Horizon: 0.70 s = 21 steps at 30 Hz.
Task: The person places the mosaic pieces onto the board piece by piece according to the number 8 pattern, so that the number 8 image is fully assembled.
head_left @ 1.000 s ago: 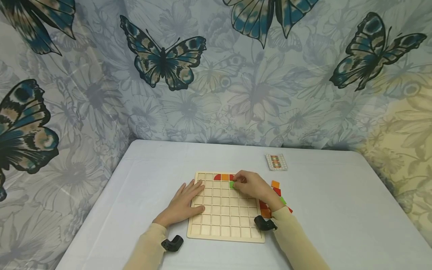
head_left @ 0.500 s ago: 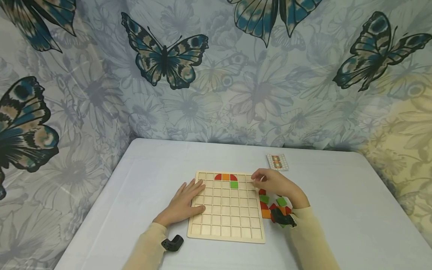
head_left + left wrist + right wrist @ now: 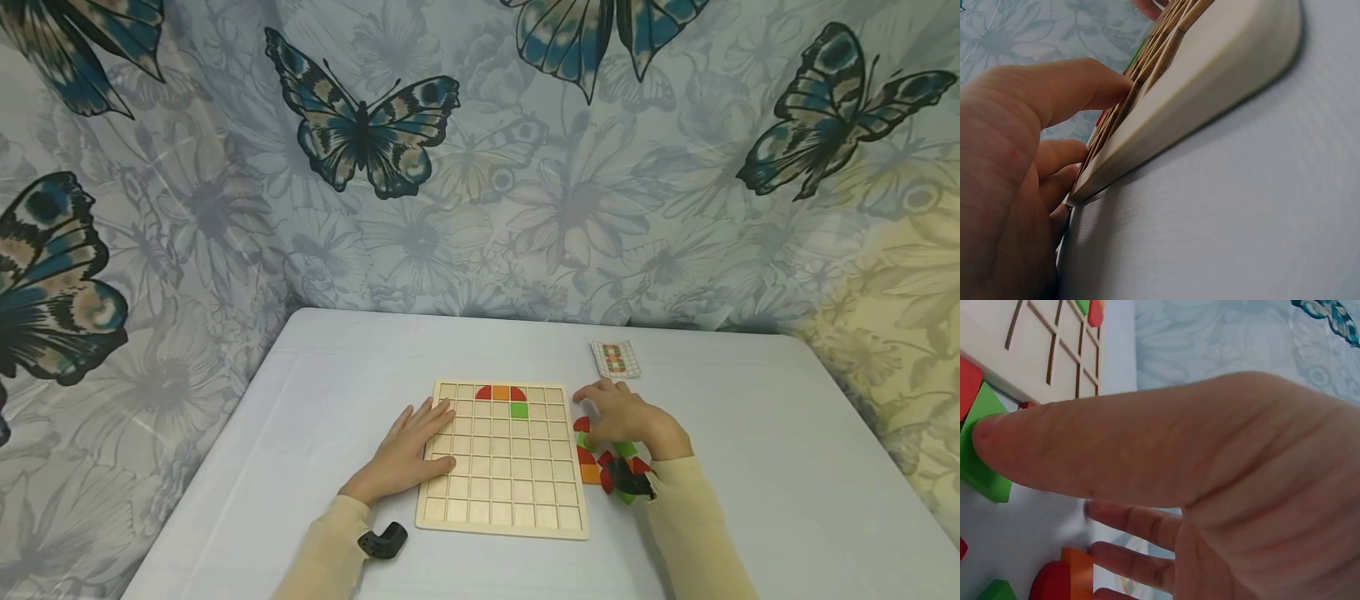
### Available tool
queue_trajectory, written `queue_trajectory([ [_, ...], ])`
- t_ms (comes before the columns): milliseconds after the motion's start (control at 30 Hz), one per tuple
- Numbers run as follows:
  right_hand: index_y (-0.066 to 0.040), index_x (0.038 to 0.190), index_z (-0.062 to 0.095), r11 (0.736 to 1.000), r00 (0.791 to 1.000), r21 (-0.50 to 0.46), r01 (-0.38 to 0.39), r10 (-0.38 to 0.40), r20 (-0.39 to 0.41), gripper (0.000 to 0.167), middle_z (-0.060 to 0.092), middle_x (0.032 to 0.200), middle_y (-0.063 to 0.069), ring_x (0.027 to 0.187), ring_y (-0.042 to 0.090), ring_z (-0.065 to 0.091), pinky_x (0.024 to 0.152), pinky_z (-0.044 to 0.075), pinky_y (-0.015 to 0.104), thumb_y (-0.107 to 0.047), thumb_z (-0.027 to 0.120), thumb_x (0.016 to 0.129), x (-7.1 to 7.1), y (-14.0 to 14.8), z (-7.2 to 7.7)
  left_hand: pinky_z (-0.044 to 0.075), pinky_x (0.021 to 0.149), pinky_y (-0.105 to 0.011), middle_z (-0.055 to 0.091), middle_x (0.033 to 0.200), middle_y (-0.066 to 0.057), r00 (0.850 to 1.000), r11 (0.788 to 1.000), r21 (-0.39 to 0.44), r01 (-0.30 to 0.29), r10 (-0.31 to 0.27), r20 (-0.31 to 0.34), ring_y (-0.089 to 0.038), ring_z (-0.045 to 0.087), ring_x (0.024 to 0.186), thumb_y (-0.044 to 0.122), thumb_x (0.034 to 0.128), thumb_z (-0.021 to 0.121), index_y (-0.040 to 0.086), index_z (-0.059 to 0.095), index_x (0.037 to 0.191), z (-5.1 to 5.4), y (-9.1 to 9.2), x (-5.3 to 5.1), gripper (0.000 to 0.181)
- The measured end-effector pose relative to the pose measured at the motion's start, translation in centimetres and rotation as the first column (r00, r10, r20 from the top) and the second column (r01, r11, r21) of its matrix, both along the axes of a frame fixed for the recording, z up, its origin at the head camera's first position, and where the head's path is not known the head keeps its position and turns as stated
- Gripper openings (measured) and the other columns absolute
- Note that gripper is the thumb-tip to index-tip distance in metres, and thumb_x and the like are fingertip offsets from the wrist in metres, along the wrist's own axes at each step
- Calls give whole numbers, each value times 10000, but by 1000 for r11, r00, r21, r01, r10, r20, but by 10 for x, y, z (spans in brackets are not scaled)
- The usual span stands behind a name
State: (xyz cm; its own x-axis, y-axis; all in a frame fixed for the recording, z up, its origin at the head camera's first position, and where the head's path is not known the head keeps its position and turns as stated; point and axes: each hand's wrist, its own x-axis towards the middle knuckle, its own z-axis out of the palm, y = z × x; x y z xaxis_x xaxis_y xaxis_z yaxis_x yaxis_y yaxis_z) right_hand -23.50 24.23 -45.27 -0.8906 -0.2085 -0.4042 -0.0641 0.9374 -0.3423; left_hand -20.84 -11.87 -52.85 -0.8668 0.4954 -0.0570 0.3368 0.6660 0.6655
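Note:
A wooden grid board (image 3: 502,467) lies on the table, with two red pieces, an orange piece (image 3: 500,392) between them and a green square (image 3: 519,410) below the right red one. The left hand (image 3: 405,446) rests spread on the board's left edge; in the left wrist view its thumb (image 3: 1091,87) touches the rim. Right of the board, the right hand (image 3: 626,417) is over loose pieces. In the right wrist view its thumb (image 3: 1072,444) touches a green piece (image 3: 988,478), while the other fingers are extended apart from it.
Loose red, green and orange pieces (image 3: 591,474) lie along the board's right side, partly under the right hand and its black wrist device. Behind them is a small patterned card (image 3: 616,359). A butterfly-print cloth (image 3: 480,250) hangs behind the white table (image 3: 360,350).
The right hand has moved from the green square on the board rightward to the loose pieces, and its fingers have spread. The left hand has stayed in place.

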Motion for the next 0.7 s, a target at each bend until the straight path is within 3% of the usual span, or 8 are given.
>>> queue_trajectory([
  [167, -110, 1337, 604, 1000, 999, 0, -7, 7, -39, 649, 507, 1394, 191, 1163, 389, 467, 885, 515, 587, -134, 771, 710, -4, 3, -3, -41, 1313, -460, 209, 1703, 35, 1000, 1000, 1, -5, 5, 8, -209, 56, 1610, 387, 923, 661, 163, 357, 1589, -1, 0, 0, 766],
  [367, -28, 1281, 628, 999, 990, -44, 10, -16, -144, 484, 614, 1205, 182, 1081, 364, 538, 853, 523, 518, -132, 725, 818, -10, 8, -9, -42, 1313, -474, 209, 1704, 24, 1000, 1000, 5, -6, 6, 13, -221, 51, 1610, 392, 925, 661, 158, 357, 1588, -1, 0, 0, 766],
  [533, 2, 1324, 587, 997, 983, -49, 65, -73, -168, 521, 668, 1014, 114, 777, 254, 598, 753, 516, 457, -215, 734, 874, -13, 12, -13, -34, 1313, -477, 211, 1704, 24, 1000, 1000, 3, -9, 9, 7, -227, 58, 1610, 391, 923, 661, 161, 358, 1588, -2, 1, 0, 766],
  [600, 1, 1341, 569, 995, 982, -49, 81, -88, -166, 531, 672, 949, 81, 678, 203, 566, 794, 513, 490, -225, 717, 885, -14, 12, -13, -28, 1313, -483, 215, 1703, 17, 1000, 1000, 4, -7, 7, 1, -235, 64, 1610, 387, 924, 662, 156, 361, 1586, -2, 1, 0, 763],
  [700, -10, 1342, 570, 996, 983, -53, 73, -81, -167, 507, 705, 990, 95, 708, 182, 575, 915, 480, 602, -216, 697, 896, -13, 13, -13, -22, 1311, -503, 226, 1701, -7, 1000, 1000, 13, -3, 3, -4, -255, 73, 1608, 379, 926, 661, 136, 368, 1581, -1, 1, 0, 757],
])
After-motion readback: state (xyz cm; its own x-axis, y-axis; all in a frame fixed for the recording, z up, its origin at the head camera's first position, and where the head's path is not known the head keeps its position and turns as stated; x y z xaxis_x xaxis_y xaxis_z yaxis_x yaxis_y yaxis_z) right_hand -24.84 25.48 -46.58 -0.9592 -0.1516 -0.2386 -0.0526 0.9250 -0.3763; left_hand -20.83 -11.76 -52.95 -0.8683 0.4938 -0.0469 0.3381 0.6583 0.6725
